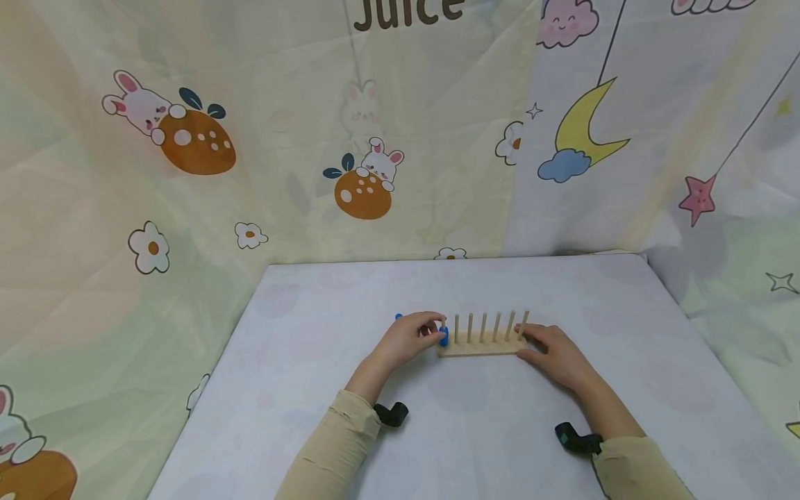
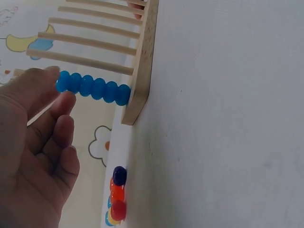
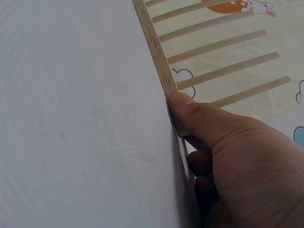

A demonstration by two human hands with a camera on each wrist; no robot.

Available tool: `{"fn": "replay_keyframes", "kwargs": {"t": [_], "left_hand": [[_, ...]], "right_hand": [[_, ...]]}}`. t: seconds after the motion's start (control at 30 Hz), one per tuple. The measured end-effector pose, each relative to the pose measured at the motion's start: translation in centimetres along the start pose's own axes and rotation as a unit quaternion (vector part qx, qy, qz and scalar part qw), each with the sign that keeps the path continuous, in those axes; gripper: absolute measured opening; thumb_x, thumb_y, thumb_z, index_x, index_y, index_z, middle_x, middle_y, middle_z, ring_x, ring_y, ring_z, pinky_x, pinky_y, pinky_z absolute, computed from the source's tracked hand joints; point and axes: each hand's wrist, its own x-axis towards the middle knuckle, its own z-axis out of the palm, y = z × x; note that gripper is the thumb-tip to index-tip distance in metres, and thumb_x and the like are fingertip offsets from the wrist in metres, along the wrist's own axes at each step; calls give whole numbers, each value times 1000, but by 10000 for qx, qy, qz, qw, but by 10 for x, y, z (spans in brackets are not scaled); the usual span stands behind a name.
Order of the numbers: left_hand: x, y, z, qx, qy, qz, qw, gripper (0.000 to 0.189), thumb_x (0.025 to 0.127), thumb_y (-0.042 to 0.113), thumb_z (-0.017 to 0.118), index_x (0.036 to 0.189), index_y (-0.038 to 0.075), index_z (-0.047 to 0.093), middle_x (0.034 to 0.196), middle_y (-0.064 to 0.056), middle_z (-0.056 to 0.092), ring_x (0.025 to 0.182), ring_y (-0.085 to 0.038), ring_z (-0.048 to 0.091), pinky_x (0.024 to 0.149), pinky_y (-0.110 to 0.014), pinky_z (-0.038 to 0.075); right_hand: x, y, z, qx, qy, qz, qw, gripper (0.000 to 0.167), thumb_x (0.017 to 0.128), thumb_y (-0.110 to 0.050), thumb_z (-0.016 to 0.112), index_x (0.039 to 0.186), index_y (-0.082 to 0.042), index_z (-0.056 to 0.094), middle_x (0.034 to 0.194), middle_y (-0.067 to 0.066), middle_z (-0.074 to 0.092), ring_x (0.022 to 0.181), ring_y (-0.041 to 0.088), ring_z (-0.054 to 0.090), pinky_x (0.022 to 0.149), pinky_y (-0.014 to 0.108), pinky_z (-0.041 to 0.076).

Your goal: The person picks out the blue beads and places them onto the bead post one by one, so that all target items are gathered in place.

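A wooden peg board (image 1: 481, 351) with a row of upright pegs stands on the table. Several blue beads (image 2: 97, 89) are stacked on its leftmost peg. My left hand (image 1: 412, 338) pinches the top blue bead between thumb and forefinger, its other fingers curled below, as the left wrist view shows. At the board's other end, my right hand (image 1: 555, 355) grips the base, with the thumb (image 3: 183, 100) on the near side and the fingers partly hidden behind. The remaining pegs (image 3: 228, 70) carry no beads.
Loose beads in red, orange, dark blue and other colours (image 2: 118, 194) lie on the table beyond the left hand, mostly hidden from the head view. A white cloth covers the table (image 1: 462, 430). A printed curtain (image 1: 281, 139) hangs behind it.
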Motion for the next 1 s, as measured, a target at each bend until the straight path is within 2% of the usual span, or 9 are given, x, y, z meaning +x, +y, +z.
{"fn": "replay_keyframes", "kwargs": {"t": [0.2,0.47,0.67,0.8,1.0], "left_hand": [[0,-10,-8,173,300,-84,9994,32,98,39,60,126,25,66,94,11,67,82,-5,56,75,-22,49],[1,-37,-22,105,555,-785,9953,35,99,33,60,132,21,62,103,5,65,90,-10,58,75,-27,50],[0,-58,-29,65,523,-1339,9896,37,100,32,59,134,20,59,113,1,63,100,-16,59,87,-33,53],[-1,-68,-31,106,465,-1541,9869,35,99,28,60,132,17,61,121,-4,63,108,-20,61,96,-38,51],[-3,-74,-31,277,319,-1662,9852,34,97,26,63,130,16,63,126,-5,62,112,-21,59,101,-41,49]], "right_hand": [[1,-1,0,-4,48,-36,10000,54,91,-38,70,138,-16,57,140,14,57,122,36,51,102,59,40],[1,0,0,-6,-18,-18,10000,54,91,-37,70,139,-15,56,141,13,56,121,35,51,102,59,40],[1,1,1,13,-2,-33,10000,54,91,-37,70,138,-15,57,141,13,57,121,35,51,102,59,40],[1,2,1,51,-2,-66,10000,54,91,-36,71,138,-15,57,141,13,57,122,35,50,102,58,39],[1,2,1,74,56,-113,9999,53,91,-36,71,137,-15,58,141,14,57,122,36,50,102,59,39]]}}
